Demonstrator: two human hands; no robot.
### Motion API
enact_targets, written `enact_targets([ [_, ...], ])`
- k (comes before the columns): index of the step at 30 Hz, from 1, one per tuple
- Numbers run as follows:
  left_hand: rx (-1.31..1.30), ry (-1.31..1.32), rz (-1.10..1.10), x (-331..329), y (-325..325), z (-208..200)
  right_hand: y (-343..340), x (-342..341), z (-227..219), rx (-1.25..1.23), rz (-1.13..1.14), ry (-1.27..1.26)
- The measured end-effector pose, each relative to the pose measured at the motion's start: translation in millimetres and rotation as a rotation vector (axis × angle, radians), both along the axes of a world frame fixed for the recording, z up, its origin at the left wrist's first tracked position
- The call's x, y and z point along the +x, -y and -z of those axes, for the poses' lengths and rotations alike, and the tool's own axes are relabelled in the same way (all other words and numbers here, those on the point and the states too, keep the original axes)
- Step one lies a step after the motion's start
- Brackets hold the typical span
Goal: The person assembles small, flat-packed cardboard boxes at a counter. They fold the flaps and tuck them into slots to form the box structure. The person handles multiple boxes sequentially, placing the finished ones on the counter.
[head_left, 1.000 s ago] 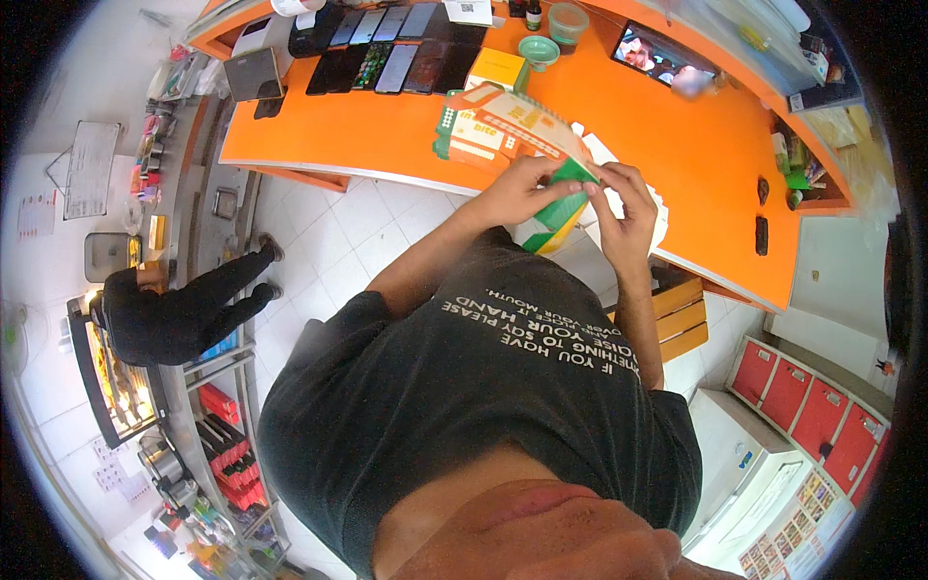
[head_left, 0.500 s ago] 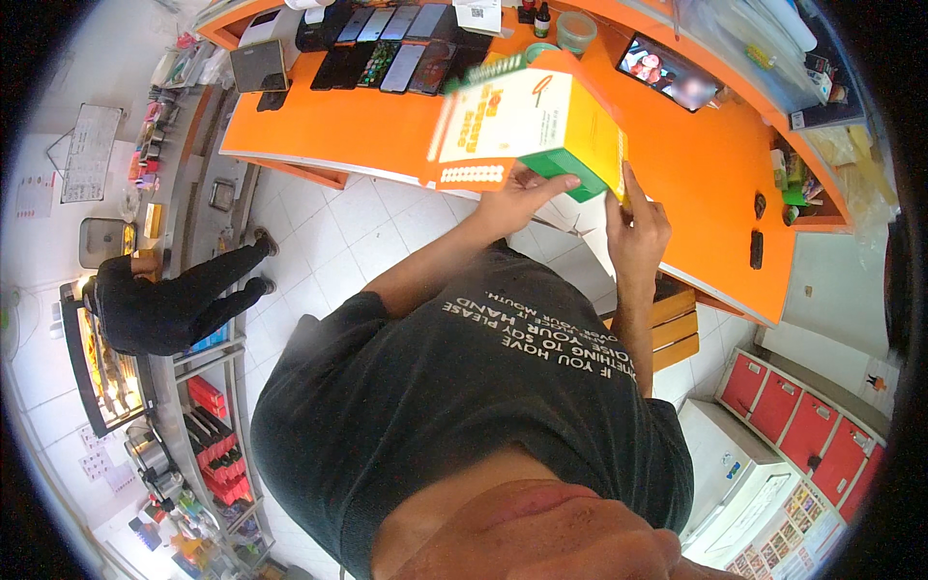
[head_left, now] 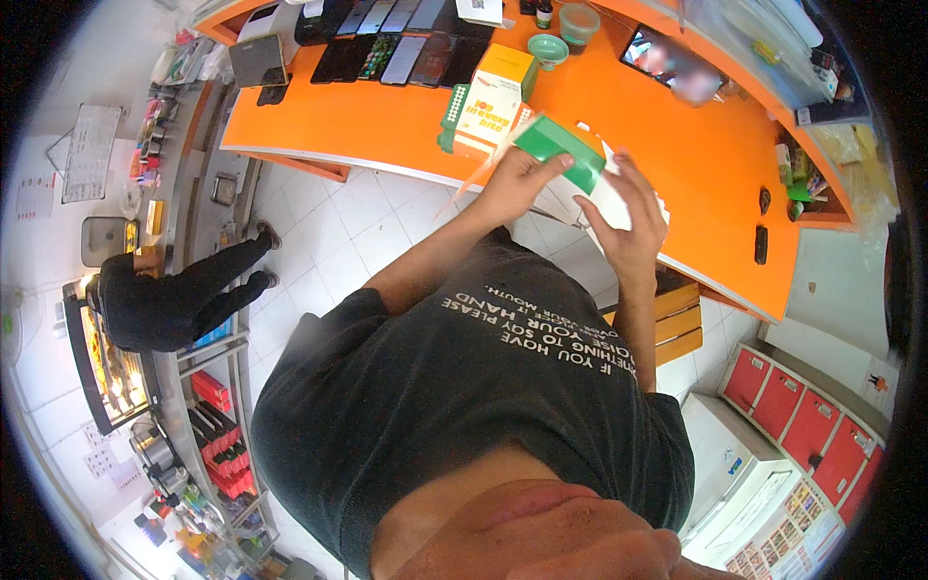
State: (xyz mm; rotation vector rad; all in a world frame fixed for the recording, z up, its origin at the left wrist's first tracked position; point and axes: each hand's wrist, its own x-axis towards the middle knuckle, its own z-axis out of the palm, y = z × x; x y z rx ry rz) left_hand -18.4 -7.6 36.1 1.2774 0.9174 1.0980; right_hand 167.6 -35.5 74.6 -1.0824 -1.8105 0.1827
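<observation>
A folding cardboard carton with a green panel (head_left: 563, 155) and white sides is tilted over the near edge of the orange table. My left hand (head_left: 522, 186) grips it, the thumb lying on the green panel. Beside the carton's right end, my right hand (head_left: 633, 217) is open, its thumb and fingers spread apart in front of the white cardboard. Just beyond my left hand, a yellow, white and green printed carton (head_left: 495, 104) rests on the table. The underside of the held carton is hidden.
Several phones (head_left: 401, 60) lie in rows on the orange table (head_left: 319, 121). Beyond the held carton are a small green bowl (head_left: 548, 50), a clear tub (head_left: 578, 27) and a tablet (head_left: 672, 63). At far left, a person in black (head_left: 159, 304) stands by a lit display case (head_left: 108, 362).
The held carton has turned, its green panel now facing up. My right hand has opened away from its edge. A printed carton now shows on the table to the left.
</observation>
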Motion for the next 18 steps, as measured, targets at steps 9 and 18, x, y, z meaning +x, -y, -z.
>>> enact_targets([
  [9,0.561,-0.475,-0.001,-16,8,-18,7,-9,18,-0.362,-0.208,-0.535],
  [18,0.247,-0.079,0.056,-13,2,12,7,-10,16,-0.608,-0.36,-0.71],
])
